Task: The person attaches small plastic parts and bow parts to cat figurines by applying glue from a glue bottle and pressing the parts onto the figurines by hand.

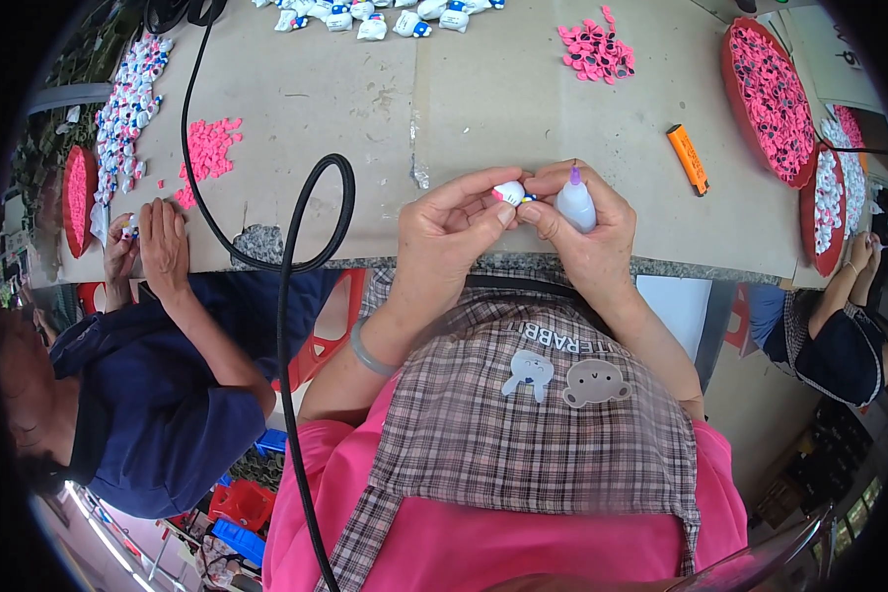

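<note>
Just above the near table edge, my left hand (446, 229) pinches a small white toy figure (507, 192) with pink and blue parts between thumb and fingertips. My right hand (607, 237) is closed around a squeeze bottle (575, 208), whitish with a thin purple nozzle pointing up and away from me. The thumb and forefinger of that same hand also meet at the blue end of the figure. Whether a separate small piece sits between those fingertips is hidden.
A black cable (284, 296) loops over the table left of my hands. Pink pieces lie in piles (207, 148) (597, 51); white figures (370, 25) lie at the far edge. An orange tool (688, 160) and red trays (728, 69) (804, 212) are right. Co-workers' hands (165, 242) (863, 252) flank me.
</note>
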Tool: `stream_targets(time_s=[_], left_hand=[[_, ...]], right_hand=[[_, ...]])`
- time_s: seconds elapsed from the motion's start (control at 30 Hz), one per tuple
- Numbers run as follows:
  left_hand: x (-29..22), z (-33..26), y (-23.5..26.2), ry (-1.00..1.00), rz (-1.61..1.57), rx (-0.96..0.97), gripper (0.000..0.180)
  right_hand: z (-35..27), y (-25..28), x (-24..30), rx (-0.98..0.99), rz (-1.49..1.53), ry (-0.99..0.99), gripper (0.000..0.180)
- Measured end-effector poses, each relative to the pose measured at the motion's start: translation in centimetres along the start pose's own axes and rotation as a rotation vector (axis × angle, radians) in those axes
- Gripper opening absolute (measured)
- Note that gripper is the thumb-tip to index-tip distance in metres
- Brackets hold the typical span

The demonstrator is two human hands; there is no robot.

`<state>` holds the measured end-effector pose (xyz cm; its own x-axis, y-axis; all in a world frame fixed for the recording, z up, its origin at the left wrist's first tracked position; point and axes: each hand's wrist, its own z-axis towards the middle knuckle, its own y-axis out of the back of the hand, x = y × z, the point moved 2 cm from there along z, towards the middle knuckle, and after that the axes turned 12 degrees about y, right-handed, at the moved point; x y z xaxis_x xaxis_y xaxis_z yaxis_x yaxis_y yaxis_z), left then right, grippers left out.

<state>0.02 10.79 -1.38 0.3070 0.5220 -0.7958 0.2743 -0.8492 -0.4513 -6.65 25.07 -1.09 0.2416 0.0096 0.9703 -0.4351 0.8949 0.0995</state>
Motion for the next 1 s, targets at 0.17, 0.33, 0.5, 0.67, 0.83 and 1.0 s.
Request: stream_targets(time_s=[0.17, 0.33, 0.5, 0.67, 0.83, 1.0], left_hand=[[-0.2, -0.2, -0.3, -0.002, -0.033, 0.006, 0.031], [-0.3, -0.2, -0.2, -0.001, -0.030, 0.022, 0.033], [-0.3, -0.1, -0.1, 0.008, -0.027, 0.052, 0.034], [-0.6, -0.2, -0.1, -0.106, -0.012, 0.063, 0.033], [-0.7, -0.2, 0.0, -0.104, -0.037, 0.054, 0.029], [-0.6, -0.2, 0.1, -0.096, -0.054, 0.041, 0.029]], right_hand=[[0.3, 0.3, 0.2, 0.007, 0.005, 0.023, 0.020], [0.7, 0.5, 0.6, 0.055, -0.070, 0.147, 0.021], [0.7, 0.8, 0.3, 0.061, 0.007, 0.094, 0.024], [0.8, 1.3, 1.4, 0.126, 0.031, 0.009, 0.039], [0.3, 3.1, 1.3, 0.124, 0.202, -0.010, 0.046], [0.3, 4.0, 2.4, 0.132, -0.052, 0.190, 0.032]])
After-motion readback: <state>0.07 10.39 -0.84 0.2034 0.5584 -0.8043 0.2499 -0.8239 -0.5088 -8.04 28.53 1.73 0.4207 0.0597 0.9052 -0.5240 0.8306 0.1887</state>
